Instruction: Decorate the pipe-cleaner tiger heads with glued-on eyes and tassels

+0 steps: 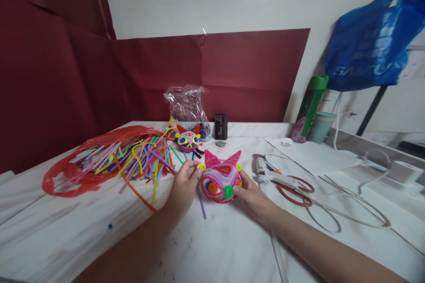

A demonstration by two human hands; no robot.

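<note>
A round mask-like figure [221, 181] of pink, blue and purple pipe cleaners is held up between my two hands. It has two pointed pink ears, orange eyes, a green round nose and small yellow rounds at its sides. My left hand [186, 183] pinches its left edge by a yellow round. My right hand [254, 196] grips the right edge, its thumb beside the green nose. Behind it stands a similar smaller figure [188, 140] with red ears and blue eyes. A purple pipe cleaner [201, 203] lies below my left hand.
Many coloured pipe cleaners [142, 157] spread from a red plastic bag [53, 181] at the left. A glue gun [275, 179] and red-handled scissors [294, 196] lie at the right among cables. A black phone-like object [221, 126] stands at the back near clear plastic [187, 104].
</note>
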